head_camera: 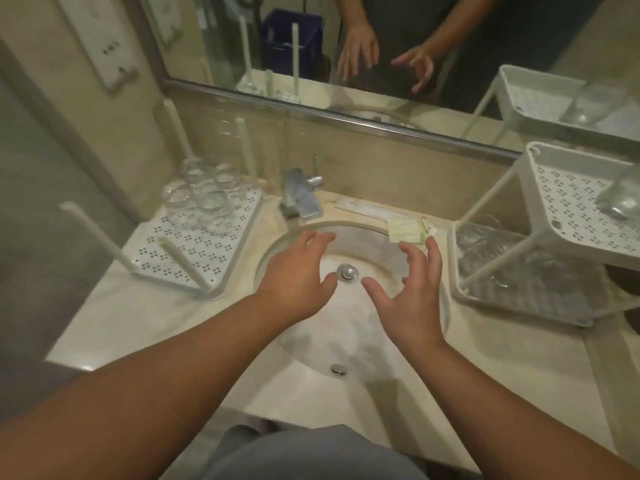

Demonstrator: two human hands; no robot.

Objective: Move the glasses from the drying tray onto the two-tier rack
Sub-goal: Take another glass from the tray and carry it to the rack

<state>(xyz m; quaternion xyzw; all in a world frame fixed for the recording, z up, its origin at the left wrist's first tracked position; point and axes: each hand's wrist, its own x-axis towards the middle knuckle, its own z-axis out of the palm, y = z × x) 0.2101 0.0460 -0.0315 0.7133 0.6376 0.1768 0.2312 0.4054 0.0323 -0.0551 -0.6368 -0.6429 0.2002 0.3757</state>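
Observation:
Several clear glasses stand clustered at the far corner of a white perforated drying tray with upright posts, left of the sink. At the right stands the white two-tier rack. A glass rests on its upper shelf, and several more glasses fill its lower shelf. My left hand and my right hand hover over the sink basin with fingers spread. Neither holds anything.
A round sink with a metal drain lies in the middle of the beige counter. A chrome tap stands behind it, with small sachets beside it. A mirror above reflects both hands and the rack.

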